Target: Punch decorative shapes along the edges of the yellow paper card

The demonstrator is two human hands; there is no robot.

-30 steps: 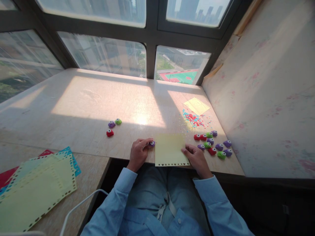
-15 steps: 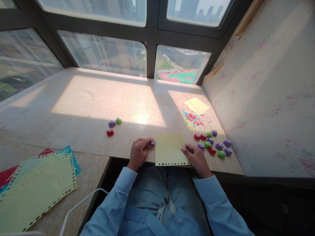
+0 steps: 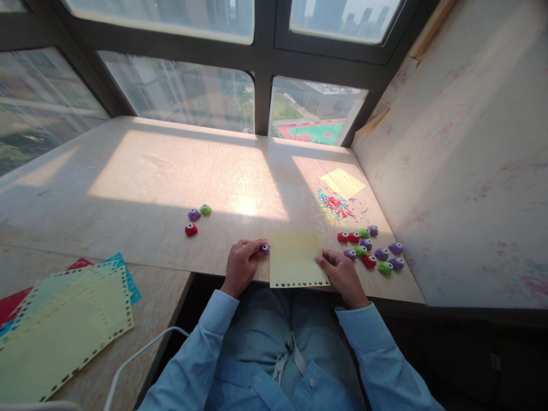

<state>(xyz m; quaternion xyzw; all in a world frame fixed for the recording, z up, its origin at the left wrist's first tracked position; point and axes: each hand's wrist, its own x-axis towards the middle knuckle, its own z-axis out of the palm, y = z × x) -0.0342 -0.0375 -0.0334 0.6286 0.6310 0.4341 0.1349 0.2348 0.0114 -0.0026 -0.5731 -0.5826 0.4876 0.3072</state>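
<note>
My left hand [image 3: 242, 264] is closed around a small purple craft punch [image 3: 264, 249], which sits at the left edge of a pale yellow sheet of paper [image 3: 296, 257]. Whether the paper's edge lies inside the punch I cannot tell. The sheet has a row of small cut-out shapes along its near edge. My right hand [image 3: 341, 273] pinches the sheet's right edge between thumb and fingers. Just right of that hand stand several red, green and purple craft punches [image 3: 369, 262].
Red, blue and yellow paper bits [image 3: 338, 206] lie scattered near a small yellow paper piece [image 3: 342, 183]. Three more punches [image 3: 194, 214] stand to the left. A stack of punched coloured sheets [image 3: 81, 319] lies at lower left, beside a white cable [image 3: 128, 357]. Windows and a papered wall border the wooden surface.
</note>
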